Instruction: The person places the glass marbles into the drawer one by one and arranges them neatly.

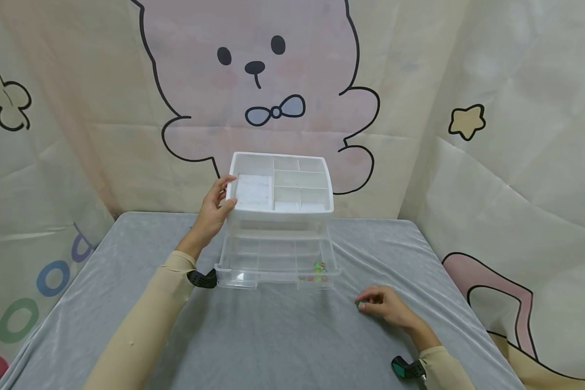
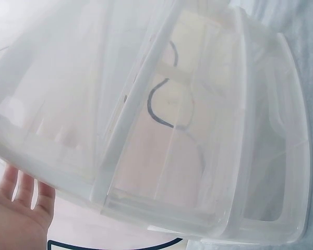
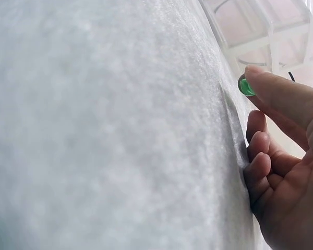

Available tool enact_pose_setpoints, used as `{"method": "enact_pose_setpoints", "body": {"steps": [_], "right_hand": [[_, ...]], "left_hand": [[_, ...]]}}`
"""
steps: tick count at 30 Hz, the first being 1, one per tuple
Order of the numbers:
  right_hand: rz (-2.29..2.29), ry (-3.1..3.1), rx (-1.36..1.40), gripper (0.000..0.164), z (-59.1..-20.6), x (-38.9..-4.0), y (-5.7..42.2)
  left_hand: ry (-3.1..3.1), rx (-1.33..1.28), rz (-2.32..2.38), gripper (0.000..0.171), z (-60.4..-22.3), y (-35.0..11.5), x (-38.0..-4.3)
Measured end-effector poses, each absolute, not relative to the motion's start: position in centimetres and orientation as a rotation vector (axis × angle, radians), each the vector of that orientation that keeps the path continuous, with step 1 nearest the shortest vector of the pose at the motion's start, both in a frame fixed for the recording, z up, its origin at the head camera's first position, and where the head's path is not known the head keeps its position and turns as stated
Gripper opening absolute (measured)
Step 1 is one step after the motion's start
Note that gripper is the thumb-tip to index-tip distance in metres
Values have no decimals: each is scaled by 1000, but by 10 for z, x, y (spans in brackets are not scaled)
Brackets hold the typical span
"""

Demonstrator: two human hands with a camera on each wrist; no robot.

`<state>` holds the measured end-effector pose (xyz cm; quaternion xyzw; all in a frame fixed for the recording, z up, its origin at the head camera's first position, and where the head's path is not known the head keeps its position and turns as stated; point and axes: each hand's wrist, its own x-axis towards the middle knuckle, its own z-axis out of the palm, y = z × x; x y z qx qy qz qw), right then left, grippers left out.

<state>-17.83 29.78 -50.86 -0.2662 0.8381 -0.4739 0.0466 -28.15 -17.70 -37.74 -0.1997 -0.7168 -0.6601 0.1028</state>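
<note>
A plastic drawer organizer [image 1: 282, 215] with a white compartment top stands on the table, its clear bottom drawer [image 1: 277, 277] sticking out at the front. Small colourful pieces [image 1: 320, 267] lie in that drawer's right-hand part, too small to tell what they are. My left hand [image 1: 213, 212] grips the organizer's upper left side; in the left wrist view its fingertips [image 2: 27, 188] meet the clear wall. To the right, low over the cloth, my right hand [image 1: 385, 306] pinches a green glass marble [image 3: 245, 86] between thumb and finger.
A grey cloth [image 1: 283, 336] covers the table and has some creases. Printed fabric hangs behind it with a large bear [image 1: 200, 130], and more fabric stands at both sides. Each wrist wears a black band, the right one [image 1: 405, 368] near the front edge.
</note>
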Motion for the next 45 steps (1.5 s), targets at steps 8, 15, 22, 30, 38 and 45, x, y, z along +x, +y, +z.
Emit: {"method": "enact_pose_setpoints", "body": {"steps": [8, 15, 22, 30, 38, 45], "right_hand": [[-1470, 2506, -750, 16, -509, -182, 302], [-1485, 2429, -738, 21, -502, -186, 305], [-1453, 2483, -705, 25, -489, -187, 302], [-1479, 2563, -722, 22, -480, -188, 291], [-1527, 2581, -712, 23, -471, -189, 278], [-1591, 2548, -656, 22, -460, -188, 267]], "left_hand": [[-2100, -611, -1946, 53, -378, -177, -283], [-2101, -612, -1955, 53, -380, -178, -284], [-2109, -600, -1949, 53, -378, -177, -283], [-2103, -597, -1947, 53, -378, -177, -283], [-2118, -588, -1942, 52, -379, -177, -283], [-2109, -600, -1942, 52, -378, -177, -283]]}}
